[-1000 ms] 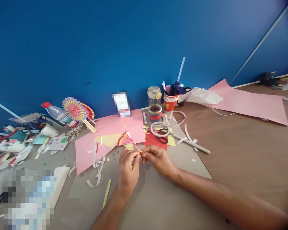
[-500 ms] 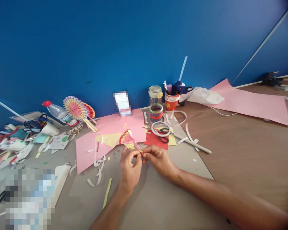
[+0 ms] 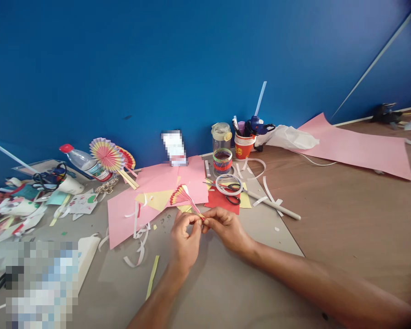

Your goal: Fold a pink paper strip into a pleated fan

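Note:
A small pleated paper fan (image 3: 180, 195) in pink, red and yellow points up and left from between my hands, its pleats spread at the far end and gathered narrow at the near end. My left hand (image 3: 185, 237) pinches the narrow end with thumb and forefinger. From the right, my right hand (image 3: 228, 228) pinches the same end, its fingertips touching those of my left hand. The fingertips hide the very tip of the fan. Behind it lie pink paper sheets (image 3: 123, 221) and a yellow piece (image 3: 159, 200).
Black scissors (image 3: 233, 199) and a tape roll (image 3: 229, 193) lie on red paper (image 3: 214, 201). A clear jar (image 3: 221, 141) and a red cup of tools (image 3: 244, 148) stand behind. Finished round fans (image 3: 107, 154) lean by a bottle (image 3: 84, 162) at left.

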Demonstrator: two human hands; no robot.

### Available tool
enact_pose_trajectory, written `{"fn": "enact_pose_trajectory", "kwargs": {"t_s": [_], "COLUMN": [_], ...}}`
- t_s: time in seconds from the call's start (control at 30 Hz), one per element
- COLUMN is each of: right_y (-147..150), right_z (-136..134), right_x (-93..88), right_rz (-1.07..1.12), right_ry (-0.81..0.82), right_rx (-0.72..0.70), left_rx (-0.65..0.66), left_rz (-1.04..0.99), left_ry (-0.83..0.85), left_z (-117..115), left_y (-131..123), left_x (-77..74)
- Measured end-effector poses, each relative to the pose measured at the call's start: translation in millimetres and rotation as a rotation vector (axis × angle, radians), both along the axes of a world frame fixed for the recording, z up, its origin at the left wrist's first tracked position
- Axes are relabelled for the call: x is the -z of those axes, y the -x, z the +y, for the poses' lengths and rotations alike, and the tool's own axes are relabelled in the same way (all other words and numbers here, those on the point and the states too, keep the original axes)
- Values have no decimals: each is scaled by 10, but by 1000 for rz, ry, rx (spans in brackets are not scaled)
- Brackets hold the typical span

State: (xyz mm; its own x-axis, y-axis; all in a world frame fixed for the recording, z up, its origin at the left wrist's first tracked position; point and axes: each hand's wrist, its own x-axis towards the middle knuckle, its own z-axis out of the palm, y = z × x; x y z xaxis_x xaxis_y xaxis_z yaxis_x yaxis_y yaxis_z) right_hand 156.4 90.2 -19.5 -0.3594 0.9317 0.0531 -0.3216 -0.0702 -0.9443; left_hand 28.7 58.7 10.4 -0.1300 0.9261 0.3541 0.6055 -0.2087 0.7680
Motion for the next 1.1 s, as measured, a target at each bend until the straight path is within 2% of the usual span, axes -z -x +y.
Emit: {"fn": "enact_pose_trajectory", "kwargs": {"t_s": [0.43, 0.73, 1.1], "right_y": [-8, 1, -3], "right_z": [18, 22, 19], "right_x": [5, -12, -42], "right_rz": [15, 24, 14], "right_ry": [8, 14, 26], "right_rx": [-9, -18, 15], "left_rx": [-1, -52, -37], "left_rz": [-89, -112, -65], "left_ry": [23, 29, -57], "left_z": [-3, 16, 14], "left_y": [-14, -43, -58], "left_x": [-30, 17, 1]}}
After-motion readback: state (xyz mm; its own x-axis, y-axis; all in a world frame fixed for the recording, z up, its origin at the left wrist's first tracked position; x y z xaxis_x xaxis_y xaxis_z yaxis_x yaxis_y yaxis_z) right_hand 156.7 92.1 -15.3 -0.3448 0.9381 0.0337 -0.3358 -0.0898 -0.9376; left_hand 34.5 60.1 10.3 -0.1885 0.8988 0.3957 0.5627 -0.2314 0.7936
